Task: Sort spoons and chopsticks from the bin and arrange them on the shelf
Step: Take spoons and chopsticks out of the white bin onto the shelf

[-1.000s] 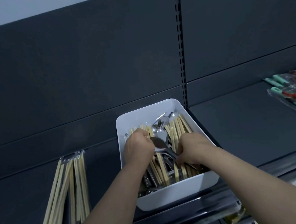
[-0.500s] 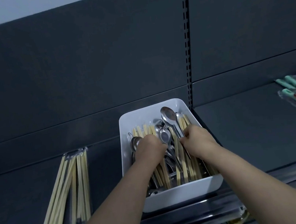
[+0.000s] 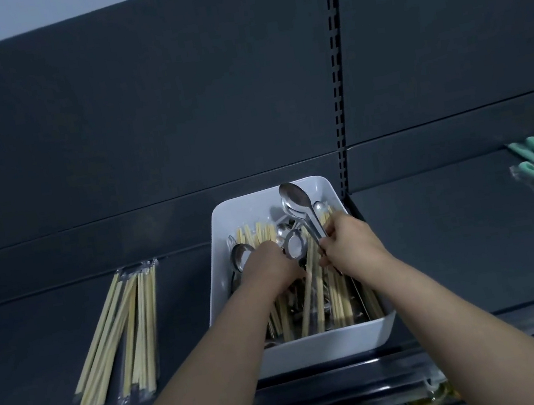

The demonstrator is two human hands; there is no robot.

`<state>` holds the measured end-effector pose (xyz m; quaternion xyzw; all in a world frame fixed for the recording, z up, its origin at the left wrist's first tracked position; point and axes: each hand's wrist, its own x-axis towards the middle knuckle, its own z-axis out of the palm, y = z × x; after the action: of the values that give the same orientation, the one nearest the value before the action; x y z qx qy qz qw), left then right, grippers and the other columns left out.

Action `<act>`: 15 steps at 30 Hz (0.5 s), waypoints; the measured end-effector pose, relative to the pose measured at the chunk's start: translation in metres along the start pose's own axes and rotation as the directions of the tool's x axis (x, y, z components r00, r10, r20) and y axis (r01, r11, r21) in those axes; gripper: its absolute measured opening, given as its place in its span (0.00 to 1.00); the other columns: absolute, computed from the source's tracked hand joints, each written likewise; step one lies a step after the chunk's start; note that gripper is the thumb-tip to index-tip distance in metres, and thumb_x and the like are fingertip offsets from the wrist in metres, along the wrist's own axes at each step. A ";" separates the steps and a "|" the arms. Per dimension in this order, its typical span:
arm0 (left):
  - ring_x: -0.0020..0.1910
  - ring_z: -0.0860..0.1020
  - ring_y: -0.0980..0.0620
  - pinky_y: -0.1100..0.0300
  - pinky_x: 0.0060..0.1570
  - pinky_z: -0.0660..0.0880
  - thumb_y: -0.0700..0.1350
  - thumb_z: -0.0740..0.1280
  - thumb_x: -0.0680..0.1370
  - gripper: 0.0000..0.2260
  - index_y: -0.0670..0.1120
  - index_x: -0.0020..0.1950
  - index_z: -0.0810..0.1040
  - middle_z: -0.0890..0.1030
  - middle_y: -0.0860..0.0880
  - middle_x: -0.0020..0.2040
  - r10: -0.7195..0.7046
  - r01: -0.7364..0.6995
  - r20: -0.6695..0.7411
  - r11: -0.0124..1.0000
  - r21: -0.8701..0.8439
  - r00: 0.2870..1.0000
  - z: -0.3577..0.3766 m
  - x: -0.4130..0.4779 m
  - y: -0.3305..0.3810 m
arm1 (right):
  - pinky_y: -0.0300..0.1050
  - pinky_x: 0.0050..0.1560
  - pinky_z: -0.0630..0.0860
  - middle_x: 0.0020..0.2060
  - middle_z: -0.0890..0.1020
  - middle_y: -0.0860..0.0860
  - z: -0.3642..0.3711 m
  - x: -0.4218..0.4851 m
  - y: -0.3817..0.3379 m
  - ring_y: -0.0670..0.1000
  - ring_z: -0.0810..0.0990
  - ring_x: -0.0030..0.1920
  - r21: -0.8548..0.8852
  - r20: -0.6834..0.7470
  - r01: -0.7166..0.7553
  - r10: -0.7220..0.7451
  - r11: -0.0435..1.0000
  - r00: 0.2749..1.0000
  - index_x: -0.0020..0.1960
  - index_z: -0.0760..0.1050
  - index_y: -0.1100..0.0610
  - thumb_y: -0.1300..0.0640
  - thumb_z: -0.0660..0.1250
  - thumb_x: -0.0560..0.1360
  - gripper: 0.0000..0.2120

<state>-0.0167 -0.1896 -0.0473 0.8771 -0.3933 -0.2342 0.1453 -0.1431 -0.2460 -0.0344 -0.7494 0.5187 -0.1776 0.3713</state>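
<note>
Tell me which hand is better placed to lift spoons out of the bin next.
Probably the right hand: it grips spoons by their handles, bowls raised over the bin. The left hand is down among the chopsticks, its fingers hidden.

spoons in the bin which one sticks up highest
The long spoon gripped by the right hand, bowl raised toward the far rim of the bin; others lie among chopsticks.

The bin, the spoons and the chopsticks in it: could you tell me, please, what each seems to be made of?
The bin: probably plastic, smooth white walls with rounded corners and a soft sheen. The spoons: metal, likely polished steel, mirror-bright bowls. The chopsticks: pale, matt sticks, probably bamboo or wood.
</note>
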 end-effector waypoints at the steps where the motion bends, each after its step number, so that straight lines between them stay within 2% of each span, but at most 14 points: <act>1: 0.39 0.80 0.47 0.59 0.34 0.72 0.47 0.74 0.69 0.10 0.43 0.38 0.76 0.78 0.46 0.36 -0.010 0.009 -0.017 1.000 -0.006 1.000 -0.002 0.000 -0.002 | 0.55 0.45 0.81 0.43 0.82 0.57 0.001 0.000 0.000 0.58 0.83 0.43 0.010 0.008 0.006 -0.006 1.000 1.000 0.47 0.69 0.56 0.59 0.62 0.75 0.02; 7: 0.51 0.79 0.42 0.57 0.41 0.71 0.47 0.68 0.75 0.08 0.43 0.48 0.78 0.80 0.44 0.49 -0.035 0.062 -0.218 0.991 0.119 0.975 -0.012 -0.003 -0.008 | 0.57 0.44 0.81 0.43 0.81 0.56 0.009 0.002 -0.001 0.57 0.84 0.41 0.045 0.052 0.047 -0.049 0.998 0.997 0.42 0.66 0.53 0.60 0.63 0.76 0.07; 11: 0.47 0.80 0.43 0.59 0.37 0.71 0.45 0.67 0.73 0.08 0.42 0.46 0.81 0.81 0.45 0.42 -0.092 0.082 -0.270 0.996 -0.047 0.959 -0.016 -0.005 -0.020 | 0.58 0.44 0.81 0.43 0.80 0.56 0.012 0.002 -0.004 0.57 0.83 0.42 0.098 0.085 0.038 -0.047 0.994 0.995 0.42 0.67 0.54 0.61 0.62 0.76 0.06; 15: 0.40 0.80 0.43 0.60 0.35 0.70 0.44 0.65 0.73 0.08 0.43 0.38 0.81 0.81 0.43 0.36 -0.142 0.067 -0.328 0.971 -0.231 0.934 -0.038 -0.013 -0.036 | 0.59 0.44 0.81 0.42 0.81 0.56 0.020 0.001 -0.026 0.59 0.83 0.42 0.148 0.090 0.087 -0.101 0.985 0.991 0.42 0.67 0.54 0.61 0.64 0.75 0.06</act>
<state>0.0182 -0.1542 -0.0274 0.9031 -0.2868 -0.1272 0.2931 -0.1131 -0.2345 -0.0283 -0.7522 0.4497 -0.1950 0.4404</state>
